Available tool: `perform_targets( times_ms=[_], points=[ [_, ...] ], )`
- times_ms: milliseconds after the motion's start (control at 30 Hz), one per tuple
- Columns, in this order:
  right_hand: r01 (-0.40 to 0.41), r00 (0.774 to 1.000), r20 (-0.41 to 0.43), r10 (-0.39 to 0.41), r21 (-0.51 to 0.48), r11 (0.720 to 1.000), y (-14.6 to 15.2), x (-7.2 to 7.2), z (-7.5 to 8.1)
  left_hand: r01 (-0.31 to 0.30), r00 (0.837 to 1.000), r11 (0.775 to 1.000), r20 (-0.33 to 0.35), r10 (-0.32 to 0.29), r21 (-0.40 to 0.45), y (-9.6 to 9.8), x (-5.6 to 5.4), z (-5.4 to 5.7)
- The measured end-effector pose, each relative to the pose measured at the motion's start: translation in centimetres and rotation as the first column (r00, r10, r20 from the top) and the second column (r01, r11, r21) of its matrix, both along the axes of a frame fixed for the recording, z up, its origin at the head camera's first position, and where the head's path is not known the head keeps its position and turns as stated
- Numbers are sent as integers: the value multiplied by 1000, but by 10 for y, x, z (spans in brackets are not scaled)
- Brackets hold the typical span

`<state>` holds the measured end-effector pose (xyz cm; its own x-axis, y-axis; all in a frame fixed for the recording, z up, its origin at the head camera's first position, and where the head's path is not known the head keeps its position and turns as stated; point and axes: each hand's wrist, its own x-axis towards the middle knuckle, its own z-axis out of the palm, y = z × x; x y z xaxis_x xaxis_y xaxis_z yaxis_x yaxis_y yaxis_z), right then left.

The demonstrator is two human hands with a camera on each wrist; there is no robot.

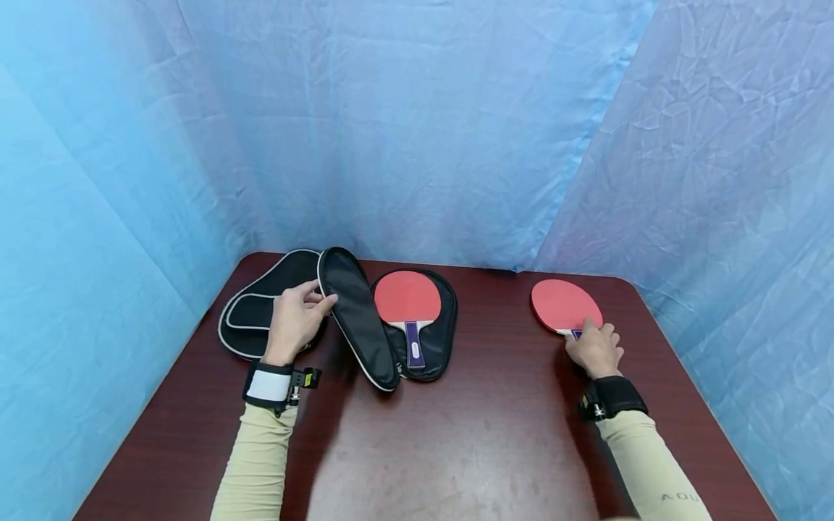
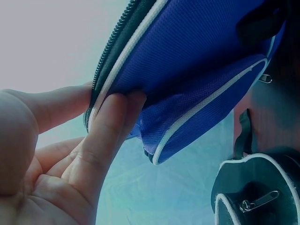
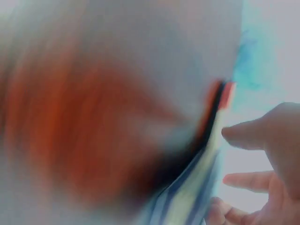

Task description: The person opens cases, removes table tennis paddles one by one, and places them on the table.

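Note:
My left hand (image 1: 298, 318) pinches a black table tennis paddle case (image 1: 357, 311) by its pale-piped edge, tilting it up. Close by in the left wrist view, this case (image 2: 187, 79) looks blue; thumb and fingers grip it beside an open zipper. At the right, my right hand (image 1: 596, 351) holds a red table tennis paddle (image 1: 563, 304) where the blade meets the handle, covering most of the handle. In the right wrist view the thumb (image 3: 248, 133) lies at the handle's edge (image 3: 187, 192); the rest is blurred.
A second red paddle (image 1: 407, 297) lies on an opened black case half (image 1: 446, 325) beside the tilted case. Another black case (image 1: 250, 315) with white piping lies under the left hand. Blue cloth (image 1: 417, 130) hangs behind the dark red table (image 1: 495, 412).

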<state>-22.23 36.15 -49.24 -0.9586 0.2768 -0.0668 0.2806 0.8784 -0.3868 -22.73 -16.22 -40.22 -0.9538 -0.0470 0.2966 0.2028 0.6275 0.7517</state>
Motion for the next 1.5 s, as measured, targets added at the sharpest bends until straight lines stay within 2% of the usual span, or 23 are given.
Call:
perform_targets(
  times_ms=[100,367,533,933,1100,1267,1367,1500],
  points=[
    [-15,998,-56,13,-35,999,-19,-1,10,1,1000,1000,-6,-1,2,-1,1,2],
    [-153,981,-135,137,-117,981,-79,-14,30,0,1000,1000,4,0,12,-1,1,5],
    [-231,967,-156,202,-196,953,-123,-23,33,-1,1000,1000,3,1,1,-3,1,3],
    [-303,951,-161,265,-306,902,-221,-31,41,3,1000,1000,8,-3,1,-3,3,3],
    [-302,953,-106,282,-329,895,-251,-32,36,5,1000,1000,13,-5,-1,-3,1,5],
    [-283,954,-7,299,-337,898,-271,-27,20,-9,1000,1000,9,9,-9,-4,1,2],
    [-287,953,12,303,-285,915,-281,-24,10,-6,1000,1000,5,6,-11,-5,2,1],
    [-301,952,6,306,-159,940,-291,-23,1,-3,1000,1000,9,3,-6,-6,3,0]
  ],
)
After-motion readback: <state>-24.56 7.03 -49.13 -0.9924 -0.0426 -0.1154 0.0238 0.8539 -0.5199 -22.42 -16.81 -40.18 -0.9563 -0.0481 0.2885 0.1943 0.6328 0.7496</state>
